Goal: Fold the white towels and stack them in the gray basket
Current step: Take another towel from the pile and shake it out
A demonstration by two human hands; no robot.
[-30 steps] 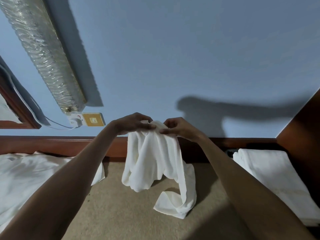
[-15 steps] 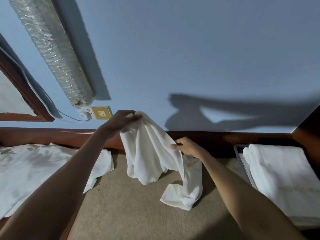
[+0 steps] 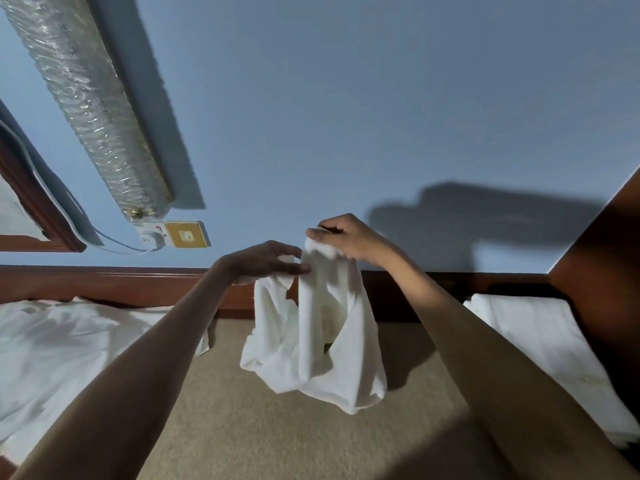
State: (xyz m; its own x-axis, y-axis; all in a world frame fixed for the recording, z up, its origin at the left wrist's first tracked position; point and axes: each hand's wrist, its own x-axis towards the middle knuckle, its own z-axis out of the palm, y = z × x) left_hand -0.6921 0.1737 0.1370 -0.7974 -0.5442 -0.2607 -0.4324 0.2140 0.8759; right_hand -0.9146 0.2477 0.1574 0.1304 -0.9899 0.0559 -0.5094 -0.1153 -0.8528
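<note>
White towel (image 3: 311,341) hangs bunched at frame centre; right hand (image 3: 346,239) pinches its top corner, left hand (image 3: 266,259) pinches the edge just beside; judgement: run left hand along that edge to the next corner, pull taut, then fold.

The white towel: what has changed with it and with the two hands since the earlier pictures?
The right hand, which had gone down an edge of the towel, came back up gripping it and is now above the left hand. The left hand kept its pinch on the top. The loose pile at left and the folded stack at right stayed put.
</note>
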